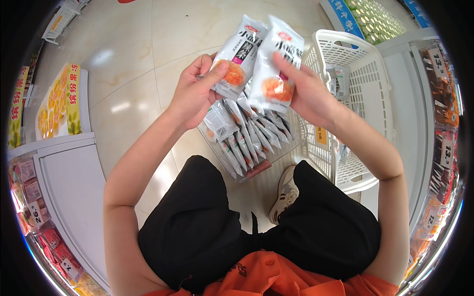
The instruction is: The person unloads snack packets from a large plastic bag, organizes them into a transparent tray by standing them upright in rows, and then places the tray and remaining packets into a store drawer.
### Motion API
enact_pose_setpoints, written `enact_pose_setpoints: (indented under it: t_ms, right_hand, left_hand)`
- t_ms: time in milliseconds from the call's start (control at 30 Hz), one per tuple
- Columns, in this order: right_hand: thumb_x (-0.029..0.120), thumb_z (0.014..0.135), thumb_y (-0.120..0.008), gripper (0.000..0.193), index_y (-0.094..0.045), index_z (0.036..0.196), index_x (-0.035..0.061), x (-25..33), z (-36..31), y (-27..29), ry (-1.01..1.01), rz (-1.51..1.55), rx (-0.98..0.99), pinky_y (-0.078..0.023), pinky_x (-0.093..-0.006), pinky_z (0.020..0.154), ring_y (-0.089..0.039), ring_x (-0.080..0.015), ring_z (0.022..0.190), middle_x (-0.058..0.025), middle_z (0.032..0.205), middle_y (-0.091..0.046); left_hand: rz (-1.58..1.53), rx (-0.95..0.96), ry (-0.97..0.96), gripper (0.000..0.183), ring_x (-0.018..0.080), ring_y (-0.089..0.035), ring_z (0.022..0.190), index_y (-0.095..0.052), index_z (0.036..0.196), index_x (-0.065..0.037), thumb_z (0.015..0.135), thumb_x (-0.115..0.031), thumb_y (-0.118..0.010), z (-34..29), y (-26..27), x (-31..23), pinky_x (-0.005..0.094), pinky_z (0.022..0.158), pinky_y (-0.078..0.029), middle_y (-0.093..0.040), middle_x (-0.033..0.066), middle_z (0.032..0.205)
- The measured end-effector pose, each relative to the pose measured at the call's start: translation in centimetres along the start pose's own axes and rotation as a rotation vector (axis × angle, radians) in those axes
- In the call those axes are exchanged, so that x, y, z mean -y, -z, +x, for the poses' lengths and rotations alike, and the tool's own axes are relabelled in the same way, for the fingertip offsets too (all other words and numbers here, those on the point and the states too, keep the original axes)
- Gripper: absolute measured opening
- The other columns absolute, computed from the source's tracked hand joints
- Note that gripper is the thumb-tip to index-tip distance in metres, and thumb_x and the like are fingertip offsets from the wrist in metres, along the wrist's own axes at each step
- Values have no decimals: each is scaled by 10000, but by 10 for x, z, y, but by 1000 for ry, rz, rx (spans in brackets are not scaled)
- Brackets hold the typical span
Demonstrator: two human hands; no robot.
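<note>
My left hand (197, 84) pinches a white snack packet (242, 54) printed with a round orange-brown pastry, thumb on its front. A matching snack packet (271, 64) is gripped by my right hand (311, 91), its thumb across the upper part. The two packets tilt side by side and touch or overlap slightly. Below them on the floor stands a clear plastic bin (256, 170) filled with rows of similar silver-white packets (247, 135). One packet (219, 123) lies flat over the bin's left side. My hands hide the bin's far part.
A white slatted shopping basket (363, 98) stands to the right of the bin, with several packets (339, 81) inside. Shelves with packaged goods (437, 163) line the right; another display (39, 217) runs along the left. My shoe (284, 195) rests near the bin on the tiled floor (123, 54).
</note>
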State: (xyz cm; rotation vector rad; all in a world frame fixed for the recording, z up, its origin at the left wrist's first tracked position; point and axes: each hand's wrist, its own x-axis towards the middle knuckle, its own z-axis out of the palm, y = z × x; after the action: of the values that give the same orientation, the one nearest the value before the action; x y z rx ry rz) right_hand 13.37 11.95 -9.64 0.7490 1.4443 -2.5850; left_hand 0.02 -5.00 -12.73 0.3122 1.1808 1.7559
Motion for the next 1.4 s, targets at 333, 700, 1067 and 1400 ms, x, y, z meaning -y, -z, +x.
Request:
enact_pose_setpoints:
  t_ms: [333, 700, 1067, 1400]
  right_hand:
    - [276, 882, -662, 483, -442, 1226, 18, -6, 14, 2, 116, 32, -107, -525, -342, 825, -612, -181, 996, -88, 1111, -591]
    - [289, 860, -690, 731, -258, 1336, -61, -20, 11, 23, 57, -147, -246, -506, -341, 864, -576, -194, 1046, -150, 1184, -532]
    - [158, 864, -588, 583, -298, 1338, -15, -35, 4, 26, 22, -454, -40, -495, -345, 846, -599, -234, 1013, -173, 1144, -563]
    - [158, 839, -574, 585, -272, 1302, -35, -85, 4, -12, 65, -1366, 538, -512, -430, 720, -641, -387, 808, -283, 962, -585]
  left_hand:
    - [475, 236, -75, 314, 232, -429, 1246, -316, 1164, -113, 922, -64, -510, -4, 1, 16, 397, 935, -500, -374, 94, 1366]
    - [2228, 250, -84, 514, 258, -509, 1069, -534, 1102, -103, 628, -156, -728, -11, 58, 57, 441, 934, -365, -549, 81, 1098]
    - [2349, 388, -407, 259, 195, -510, 1070, -576, 985, -122, 739, -139, -655, 13, 70, 75, 462, 1019, -307, -568, 30, 1057]
    - [2153, 541, -597, 195, 175, -543, 950, -572, 892, -119, 792, -246, -680, 30, 82, 55, 413, 971, -363, -587, -4, 929]
